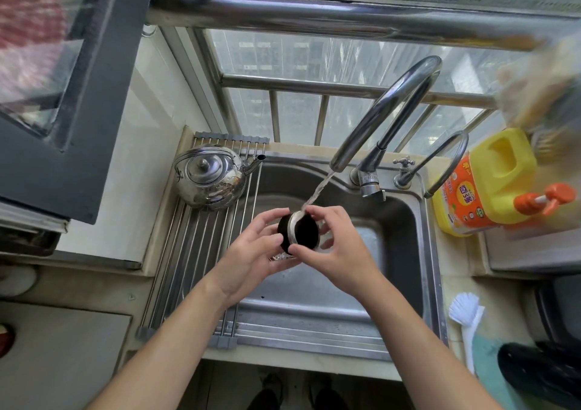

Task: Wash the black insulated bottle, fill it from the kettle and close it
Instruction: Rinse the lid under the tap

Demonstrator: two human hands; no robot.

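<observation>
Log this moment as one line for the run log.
phase: rinsing | both hands hold bottle under faucet stream | kettle on rack, untouched

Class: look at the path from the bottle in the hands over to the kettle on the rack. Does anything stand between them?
Nothing visible does. The bottle is held over the sink by both hands, left and right; only bare rack bars lie between it and the kettle.
</observation>
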